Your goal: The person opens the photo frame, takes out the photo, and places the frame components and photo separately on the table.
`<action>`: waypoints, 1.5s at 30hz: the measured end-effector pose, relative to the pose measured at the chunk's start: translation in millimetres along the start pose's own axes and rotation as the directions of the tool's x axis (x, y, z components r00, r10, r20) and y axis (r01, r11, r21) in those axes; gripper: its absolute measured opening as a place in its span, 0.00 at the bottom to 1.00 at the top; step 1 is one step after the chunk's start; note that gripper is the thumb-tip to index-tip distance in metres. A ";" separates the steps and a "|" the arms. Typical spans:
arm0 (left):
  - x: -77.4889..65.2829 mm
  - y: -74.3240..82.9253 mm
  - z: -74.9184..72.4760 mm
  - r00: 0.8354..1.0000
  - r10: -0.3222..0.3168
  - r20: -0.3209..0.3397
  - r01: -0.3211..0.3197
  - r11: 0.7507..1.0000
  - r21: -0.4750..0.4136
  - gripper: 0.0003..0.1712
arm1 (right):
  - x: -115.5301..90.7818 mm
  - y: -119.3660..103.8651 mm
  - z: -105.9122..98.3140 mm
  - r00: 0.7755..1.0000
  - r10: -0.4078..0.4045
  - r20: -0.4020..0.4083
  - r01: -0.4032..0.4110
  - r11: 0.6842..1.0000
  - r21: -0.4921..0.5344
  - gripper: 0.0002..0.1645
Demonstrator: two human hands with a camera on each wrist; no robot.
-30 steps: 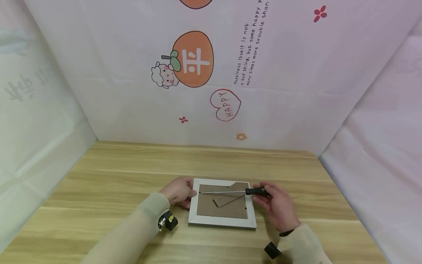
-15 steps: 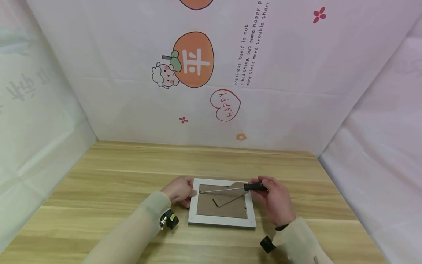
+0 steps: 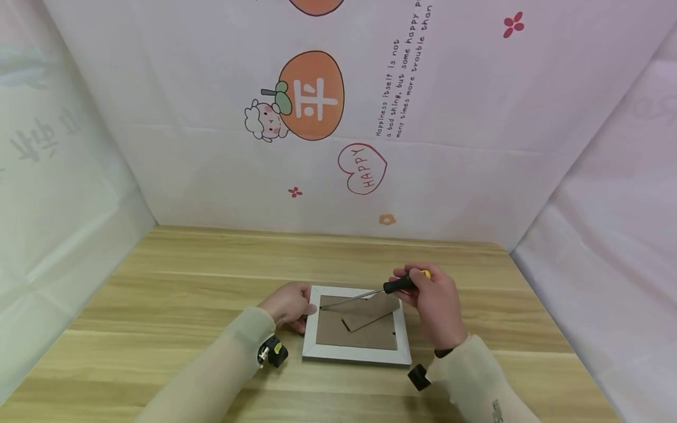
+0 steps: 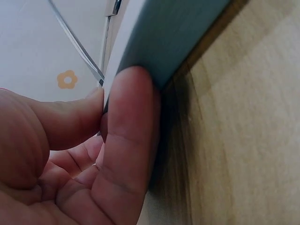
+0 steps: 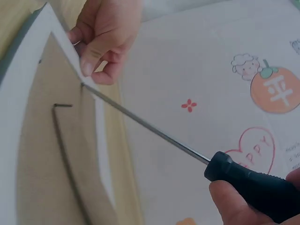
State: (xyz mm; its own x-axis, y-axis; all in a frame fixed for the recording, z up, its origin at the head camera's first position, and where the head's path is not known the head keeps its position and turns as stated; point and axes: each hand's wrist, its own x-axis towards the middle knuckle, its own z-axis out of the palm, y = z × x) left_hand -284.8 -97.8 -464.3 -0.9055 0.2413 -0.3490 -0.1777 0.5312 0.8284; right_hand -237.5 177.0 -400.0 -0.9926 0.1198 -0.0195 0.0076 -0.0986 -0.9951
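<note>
A picture frame (image 3: 354, 356) lies back up on the table, with a white border and brown backing board (image 3: 338, 338). My left hand (image 3: 288, 304) pinches its left side, thumb on the white border and a finger (image 4: 129, 112) along the outer edge. My right hand (image 3: 438, 302) grips a screwdriver (image 3: 398, 285) by its black handle, yellow at the end. The slanting metal shaft (image 5: 154, 129) reaches down to a small dark tab at the board's left edge, close to the left thumb. Handle and right hand are raised over the frame's upper right.
A thin dark bent rod (image 3: 370, 322) shows on the backing board. Another small dark tab (image 3: 394, 333) sits at the board's right edge. The wood-grain table (image 3: 211, 258) is bounded by a printed white sheet (image 3: 211, 176) behind and white sheets at both sides.
My right hand has risen and shifted slightly left, tilting the screwdriver from nearly flat to steeper, its tip staying at the left tab. Left hand and picture frame have not moved.
</note>
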 end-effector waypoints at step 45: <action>2.9 0.3 -3.1 0.999 0.006 0.040 -0.006 1.000 0.016 0.09 | 27.5 -6.4 55.7 0.992 -0.115 -0.045 0.110 0.659 0.744 0.19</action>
State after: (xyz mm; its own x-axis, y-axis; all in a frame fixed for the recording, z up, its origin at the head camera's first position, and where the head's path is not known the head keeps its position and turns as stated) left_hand -288.6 -99.5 -463.7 -0.8905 0.2764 -0.3613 -0.1656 0.5429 0.8233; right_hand -271.5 125.9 -388.8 -0.9804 0.1748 0.0908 -0.1945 -0.7870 -0.5855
